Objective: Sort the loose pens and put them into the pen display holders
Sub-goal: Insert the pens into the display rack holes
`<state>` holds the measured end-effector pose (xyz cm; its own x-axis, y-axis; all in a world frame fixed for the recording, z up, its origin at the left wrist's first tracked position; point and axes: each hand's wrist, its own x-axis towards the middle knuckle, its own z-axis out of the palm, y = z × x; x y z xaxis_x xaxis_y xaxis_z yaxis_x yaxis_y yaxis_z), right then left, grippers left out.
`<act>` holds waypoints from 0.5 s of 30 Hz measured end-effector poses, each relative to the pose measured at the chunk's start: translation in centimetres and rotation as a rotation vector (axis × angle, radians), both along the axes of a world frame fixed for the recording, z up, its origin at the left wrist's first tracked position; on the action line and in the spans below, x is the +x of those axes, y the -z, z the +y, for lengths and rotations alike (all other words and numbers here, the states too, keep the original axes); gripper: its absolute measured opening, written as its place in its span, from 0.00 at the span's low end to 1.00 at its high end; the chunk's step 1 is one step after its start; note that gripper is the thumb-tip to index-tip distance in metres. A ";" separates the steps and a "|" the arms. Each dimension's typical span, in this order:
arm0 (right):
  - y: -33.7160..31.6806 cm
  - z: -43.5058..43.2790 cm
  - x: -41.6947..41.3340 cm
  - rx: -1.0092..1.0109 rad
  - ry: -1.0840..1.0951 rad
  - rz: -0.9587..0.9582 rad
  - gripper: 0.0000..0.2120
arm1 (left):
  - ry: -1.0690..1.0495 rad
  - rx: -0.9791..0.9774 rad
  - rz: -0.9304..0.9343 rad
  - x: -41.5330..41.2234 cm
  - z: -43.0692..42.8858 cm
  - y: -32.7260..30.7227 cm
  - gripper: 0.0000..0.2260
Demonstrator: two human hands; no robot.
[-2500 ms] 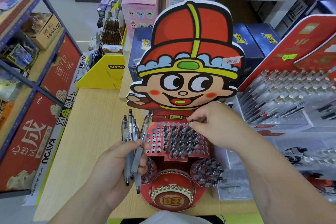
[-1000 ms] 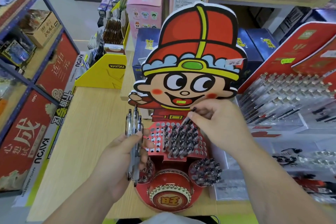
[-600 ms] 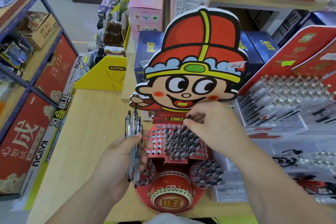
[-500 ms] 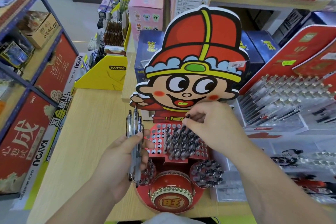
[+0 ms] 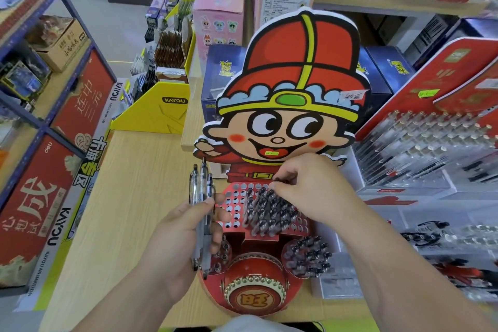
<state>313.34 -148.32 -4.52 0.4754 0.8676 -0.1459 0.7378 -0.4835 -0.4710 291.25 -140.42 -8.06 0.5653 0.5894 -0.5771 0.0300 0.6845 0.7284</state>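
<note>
Head view: the holder (image 5: 283, 116), a cardboard cartoon boy in a red hat, stands on the table (image 5: 121, 197). At the holder's belly a red tray (image 5: 235, 198) pierced with rows of round holes carries stored pens (image 5: 269, 213), dark caps up, bunched in its middle and right columns; the holes at its left side show white. Below the tray two round pods flank the holder's red drum (image 5: 254, 286): the right pod (image 5: 310, 256) is packed with dark-capped pens, while the left pod (image 5: 223, 252) is partly hidden.

Just left of the tray the left hand (image 5: 180, 237) grips the loose pens (image 5: 200, 197) upright, fingers and thumb curled round clear barrels, clickers above the fist, tips below. The right hand (image 5: 315, 188) sits at the tray's back row, under the holder's belt, thumb and forefinger pinching the dark top of a pen (image 5: 279, 179), which is mostly hidden.

Right of the holder a clear rack (image 5: 431, 148) holds rows of pens; behind the holder to its left stands a yellow box (image 5: 159, 110)
</note>
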 end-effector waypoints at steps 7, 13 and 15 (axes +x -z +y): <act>-0.5 -0.2 0.1 -0.053 -0.013 0.039 0.09 | 0.099 -0.008 -0.065 -0.3 -0.2 -0.7 0.15; -2.2 -1.7 -0.6 0.225 0.081 0.184 0.16 | 0.252 0.052 -0.137 0.2 -0.2 -2.1 0.15; -3.0 -2.2 -1.4 0.293 0.081 0.298 0.14 | 0.296 0.080 -0.143 0.4 -0.2 -2.4 0.16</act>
<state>311.95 -150.48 -1.55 0.5181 0.8544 -0.0400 0.5139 -0.3483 -0.7839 291.70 -140.60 -5.64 0.7905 0.4278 -0.4383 0.1126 0.6019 0.7906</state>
